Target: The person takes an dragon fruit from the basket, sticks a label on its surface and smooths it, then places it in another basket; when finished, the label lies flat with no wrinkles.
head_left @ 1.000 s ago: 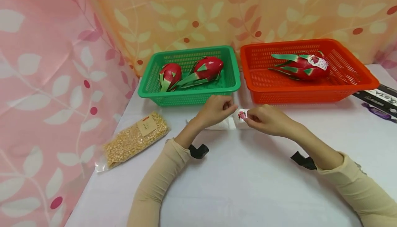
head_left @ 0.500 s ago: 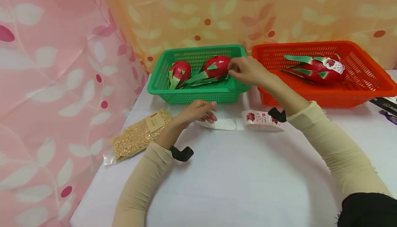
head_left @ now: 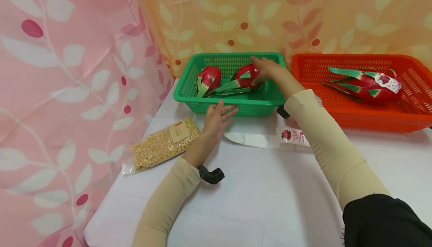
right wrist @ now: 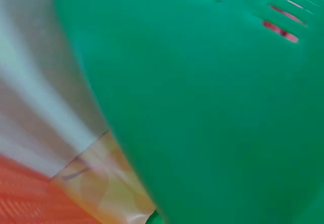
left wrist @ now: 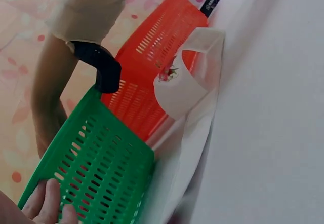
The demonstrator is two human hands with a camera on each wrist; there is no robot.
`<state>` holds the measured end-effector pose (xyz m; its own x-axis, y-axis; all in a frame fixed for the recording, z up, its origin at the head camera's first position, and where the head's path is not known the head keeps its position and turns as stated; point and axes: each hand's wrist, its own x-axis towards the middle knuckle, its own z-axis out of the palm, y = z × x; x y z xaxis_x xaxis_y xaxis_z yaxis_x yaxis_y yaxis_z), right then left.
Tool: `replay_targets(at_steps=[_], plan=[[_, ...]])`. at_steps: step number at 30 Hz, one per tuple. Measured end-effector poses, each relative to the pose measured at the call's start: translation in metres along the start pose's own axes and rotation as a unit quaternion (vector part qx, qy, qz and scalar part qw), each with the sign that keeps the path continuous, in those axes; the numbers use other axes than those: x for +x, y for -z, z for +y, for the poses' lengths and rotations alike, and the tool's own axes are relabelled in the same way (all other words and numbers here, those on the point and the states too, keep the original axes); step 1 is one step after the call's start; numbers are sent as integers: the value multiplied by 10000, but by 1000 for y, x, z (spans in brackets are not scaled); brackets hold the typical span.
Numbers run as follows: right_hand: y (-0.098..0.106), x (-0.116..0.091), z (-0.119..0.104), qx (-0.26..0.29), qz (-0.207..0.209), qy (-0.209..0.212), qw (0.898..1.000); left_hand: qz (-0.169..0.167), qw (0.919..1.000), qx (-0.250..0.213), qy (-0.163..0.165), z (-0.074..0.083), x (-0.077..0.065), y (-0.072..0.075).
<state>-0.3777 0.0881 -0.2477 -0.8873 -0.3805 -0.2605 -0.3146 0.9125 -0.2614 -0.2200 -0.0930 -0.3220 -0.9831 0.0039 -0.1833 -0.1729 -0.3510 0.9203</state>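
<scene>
Plainly, a long-leaved red dragon fruit (head_left: 245,74) was placed at the right of the green perforated plastic basket (head_left: 258,105), upper middle of the head view. It was partly covered by the right hand (head_left: 264,70), whose thumb and fingers were spread about its end; whether it was gripped could not be told. Beside it, a rounder red dragon fruit (head_left: 210,77) was laid. The basket's near side was met by the left hand (head_left: 215,120), its fingers extended. At upper right, a third dragon fruit (head_left: 362,86), marked with a white printed sticker (head_left: 389,83), was contained in a red-orange plastic basket (head_left: 378,122), whose near left corner was crossed by a beige sleeve (head_left: 320,128). By that sleeve a white label strip (head_left: 254,140) was partly hidden. A clear bag of yellow kernels (head_left: 158,147) was laid at centre left. The surface was covered with white cloth (head_left: 256,202), bordered by a pink leaf-patterned curtain (head_left: 84,89) and an orange-yellow one (head_left: 229,10) behind.
</scene>
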Motion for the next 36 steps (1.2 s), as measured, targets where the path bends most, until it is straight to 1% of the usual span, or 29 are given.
replay_targets(at_steps=[2,4,7,9,12,16,19,22,24,26,30,32,34,36], plan=[[2,1,-3,-96,-367,-140,9992,78,9996,-253,-89,-2,4,-5],[8,0,-8,-288,-770,-171,9965,123,9991,-384,-148,-3,7,-8],[22,-2,-16,-628,-1136,55,9915,167,9982,-480,-304,-4,10,-9],[30,-4,-23,-691,-1256,134,9896,236,9974,-555,-386,-4,9,-8],[35,-4,-26,-667,-1280,83,9895,260,9964,-698,-401,-6,6,-10],[30,-2,-24,-565,-1408,-124,9883,179,9959,-827,-309,-10,1,-16],[29,0,-21,-561,-1468,-261,9872,190,9958,-818,-370,-11,-2,-19],[28,3,-18,-652,-1446,-256,9870,222,9954,-834,-427,-13,-4,-24],[27,4,-15,-710,-1412,-219,9872,237,9954,-829,-424,-14,-5,-27],[22,5,-11,-777,-1286,-170,9885,211,9958,-795,-400,-17,-6,-30],[12,3,0,-749,-1093,-258,9908,73,9963,-787,-329,-23,-9,-36],[12,1,5,-736,-959,-221,9924,15,9958,-843,-357,-24,-9,-39],[14,0,7,-640,-931,-222,9933,-42,9951,-902,-398,-24,-9,-40],[17,-1,9,-581,-883,-131,9943,-69,9949,-904,-449,-22,-8,-41]])
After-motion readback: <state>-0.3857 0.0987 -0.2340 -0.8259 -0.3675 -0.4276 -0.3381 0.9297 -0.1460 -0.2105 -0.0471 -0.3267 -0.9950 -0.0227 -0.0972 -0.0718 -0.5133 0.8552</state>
